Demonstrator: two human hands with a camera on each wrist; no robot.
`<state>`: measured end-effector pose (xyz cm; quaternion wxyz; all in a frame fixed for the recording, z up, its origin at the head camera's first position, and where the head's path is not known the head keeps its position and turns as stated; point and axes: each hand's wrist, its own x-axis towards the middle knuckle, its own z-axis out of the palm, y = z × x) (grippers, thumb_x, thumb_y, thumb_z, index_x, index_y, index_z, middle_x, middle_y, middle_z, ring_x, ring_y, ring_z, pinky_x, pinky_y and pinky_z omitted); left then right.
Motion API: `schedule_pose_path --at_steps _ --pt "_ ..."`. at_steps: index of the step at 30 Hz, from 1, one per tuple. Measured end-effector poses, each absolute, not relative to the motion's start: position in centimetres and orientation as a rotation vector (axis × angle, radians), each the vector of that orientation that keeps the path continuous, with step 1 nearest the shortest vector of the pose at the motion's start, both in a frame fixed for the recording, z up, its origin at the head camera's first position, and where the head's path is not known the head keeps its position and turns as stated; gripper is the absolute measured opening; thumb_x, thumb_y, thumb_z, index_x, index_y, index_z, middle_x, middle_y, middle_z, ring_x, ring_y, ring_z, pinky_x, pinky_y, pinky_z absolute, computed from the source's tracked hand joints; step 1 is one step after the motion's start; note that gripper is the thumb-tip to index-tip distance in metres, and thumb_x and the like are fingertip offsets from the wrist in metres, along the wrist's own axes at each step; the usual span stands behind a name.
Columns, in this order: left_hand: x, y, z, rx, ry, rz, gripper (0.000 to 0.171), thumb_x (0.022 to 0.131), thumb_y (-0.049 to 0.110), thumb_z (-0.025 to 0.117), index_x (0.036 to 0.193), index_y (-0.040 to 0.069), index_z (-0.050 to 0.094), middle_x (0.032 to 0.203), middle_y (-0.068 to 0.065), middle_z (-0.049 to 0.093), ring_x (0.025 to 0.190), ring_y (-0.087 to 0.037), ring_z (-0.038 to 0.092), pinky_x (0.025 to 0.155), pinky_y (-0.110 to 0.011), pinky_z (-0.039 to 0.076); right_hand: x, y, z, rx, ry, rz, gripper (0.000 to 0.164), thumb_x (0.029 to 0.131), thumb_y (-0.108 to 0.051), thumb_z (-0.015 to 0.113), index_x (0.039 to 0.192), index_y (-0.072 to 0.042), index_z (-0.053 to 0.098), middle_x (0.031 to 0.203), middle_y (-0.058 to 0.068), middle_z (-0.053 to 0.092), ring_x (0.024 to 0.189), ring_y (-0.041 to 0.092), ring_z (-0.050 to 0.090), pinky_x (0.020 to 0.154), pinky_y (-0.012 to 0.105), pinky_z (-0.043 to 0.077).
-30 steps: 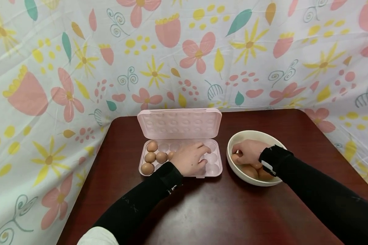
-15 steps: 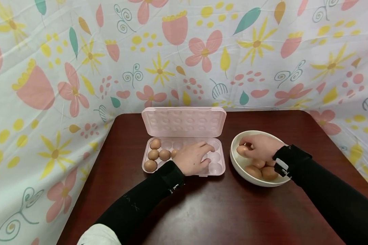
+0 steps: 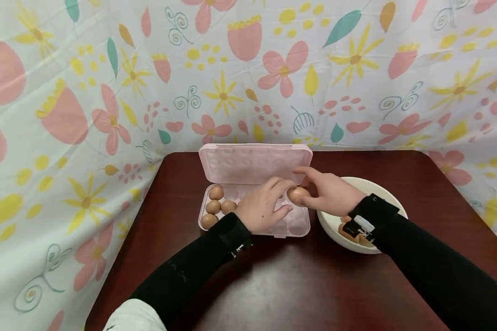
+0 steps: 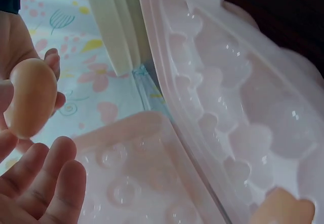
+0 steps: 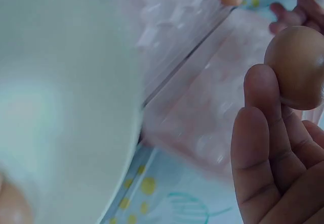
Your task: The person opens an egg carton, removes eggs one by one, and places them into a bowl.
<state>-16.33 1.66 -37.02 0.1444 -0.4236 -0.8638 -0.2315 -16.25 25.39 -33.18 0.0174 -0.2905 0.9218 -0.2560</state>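
In the head view my right hand (image 3: 335, 195) pinches a brown egg (image 3: 297, 196) between thumb and fingers, in the air over the right end of the pink egg carton (image 3: 304, 227). My left hand (image 3: 257, 209) hovers over the carton's middle, fingers loosely bent, close to the held egg; whether they touch it I cannot tell. Several eggs (image 3: 216, 193) sit in the carton's left cups, and my left hand hides the middle ones. In the right wrist view, the egg (image 5: 296, 67) rests against the right fingertips (image 5: 260, 82).
The carton's lid (image 3: 254, 164) stands raised at the back. A cream bowl (image 3: 391, 202) with more eggs (image 3: 348, 233) is at the right, partly covered by the right wrist. All rests on a dark red table (image 3: 273, 285) before a flowered cloth (image 3: 252, 69).
The right hand has lifted an egg out of the bowl and carried it left to the carton. The left hand has stayed over the carton. The head view has shifted slightly.
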Motion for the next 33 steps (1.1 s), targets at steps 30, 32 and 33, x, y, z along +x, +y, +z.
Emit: schedule_pose_path --at_steps 30,32,33 --pt "-19.9 -4.1 -35.6 -1.196 -2.842 -0.518 0.038 0.097 0.023 0.065 0.134 0.019 0.06 0.123 0.003 0.057 0.099 -0.009 0.056 0.084 -0.026 0.047 -18.6 18.9 -35.6 -0.996 2.772 -0.869 0.054 0.095 -0.022 0.068 0.144 -0.01 0.048 0.106 -0.002 0.067 0.08 0.01 0.062 0.072 0.032 0.053" --pt "-20.6 -5.0 -35.8 -1.125 -2.91 -0.489 0.035 0.097 0.024 0.065 0.132 0.02 0.061 0.123 0.004 0.057 0.1 -0.009 0.055 0.087 -0.026 0.046 -18.6 18.7 -35.8 -0.975 2.769 -0.86 0.058 0.094 -0.021 0.069 0.146 -0.009 0.046 0.103 -0.003 0.068 0.078 0.009 0.062 0.072 0.032 0.052" --pt "-20.9 -5.5 -35.9 -1.092 -2.936 -0.485 0.033 0.097 0.024 0.065 0.13 0.021 0.061 0.122 0.005 0.057 0.101 -0.009 0.055 0.089 -0.026 0.045 -18.5 18.7 -35.9 -0.963 2.765 -0.862 0.058 0.095 -0.02 0.068 0.147 -0.01 0.045 0.102 -0.004 0.068 0.077 0.009 0.062 0.072 0.032 0.052"
